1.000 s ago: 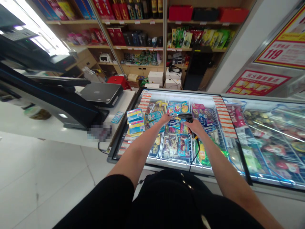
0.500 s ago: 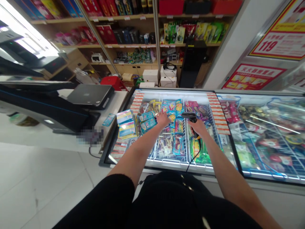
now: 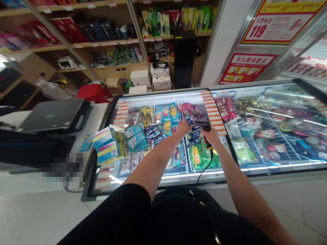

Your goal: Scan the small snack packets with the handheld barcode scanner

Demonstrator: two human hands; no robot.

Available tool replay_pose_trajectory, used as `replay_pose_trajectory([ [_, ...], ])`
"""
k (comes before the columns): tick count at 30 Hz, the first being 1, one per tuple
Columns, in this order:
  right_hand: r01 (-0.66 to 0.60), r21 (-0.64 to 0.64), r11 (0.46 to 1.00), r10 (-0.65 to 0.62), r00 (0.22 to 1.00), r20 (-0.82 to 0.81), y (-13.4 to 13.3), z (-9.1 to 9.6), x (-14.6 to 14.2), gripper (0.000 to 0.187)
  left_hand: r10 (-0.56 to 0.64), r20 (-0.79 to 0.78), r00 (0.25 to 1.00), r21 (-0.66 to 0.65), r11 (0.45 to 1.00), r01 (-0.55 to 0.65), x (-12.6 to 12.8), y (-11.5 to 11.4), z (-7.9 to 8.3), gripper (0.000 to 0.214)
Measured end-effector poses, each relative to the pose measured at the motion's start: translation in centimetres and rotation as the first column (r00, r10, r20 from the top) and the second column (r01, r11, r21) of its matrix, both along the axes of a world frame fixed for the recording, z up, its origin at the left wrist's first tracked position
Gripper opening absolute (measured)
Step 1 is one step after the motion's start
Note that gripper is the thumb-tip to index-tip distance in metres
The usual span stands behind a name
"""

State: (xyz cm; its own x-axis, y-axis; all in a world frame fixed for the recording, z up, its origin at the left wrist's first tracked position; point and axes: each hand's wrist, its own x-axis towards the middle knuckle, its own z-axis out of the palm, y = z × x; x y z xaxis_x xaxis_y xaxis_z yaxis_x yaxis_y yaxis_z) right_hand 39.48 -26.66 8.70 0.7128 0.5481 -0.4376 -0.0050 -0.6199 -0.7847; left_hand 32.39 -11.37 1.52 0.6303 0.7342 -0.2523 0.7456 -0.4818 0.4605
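Note:
My right hand (image 3: pixel 211 136) is wrapped round the grip of a black barcode scanner (image 3: pixel 203 124), its head pointing left and its cable hanging down toward me. Left of it, my left hand (image 3: pixel 184 128) reaches over small dark-blue candy packs (image 3: pixel 194 136) on the freezer's glass top. Its fingers are blurred and partly hidden; whether they hold a pack I cannot tell. More dark-blue packs (image 3: pixel 154 132) lie left of that hand. Farther left are a pile of light-blue packets (image 3: pixel 136 137) and a stack of yellow-and-blue packs (image 3: pixel 108 145).
Under the glass of the chest freezer (image 3: pixel 163 185), wire baskets hold wrapped frozen goods. A counter at left bears a closed grey laptop (image 3: pixel 55 115) and one light-blue packet (image 3: pixel 86 143). Shelves, white boxes (image 3: pixel 140 78) and a red case (image 3: pixel 94 92) stand behind.
My view has swung right, so the counter and freezer sit farther left. My left hand has moved right to the packs near the scanner. The right hand still grips the scanner.

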Motion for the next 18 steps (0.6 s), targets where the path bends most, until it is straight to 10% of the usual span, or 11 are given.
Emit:
replay_pose_trajectory([
  [12,0.041,0.007,0.999,-0.041,0.999,-0.015,-0.1,0.5,0.5,0.015,-0.464,0.061,0.884,0.131,0.881,0.454,-0.2,0.5,-1.9,0.035],
  [18,-0.033,0.016,0.999,0.032,0.999,0.023,1.2,1.0,-0.8,0.016,-0.372,0.184,0.910,0.191,0.922,0.338,-5.2,-1.2,-2.2,0.022],
])
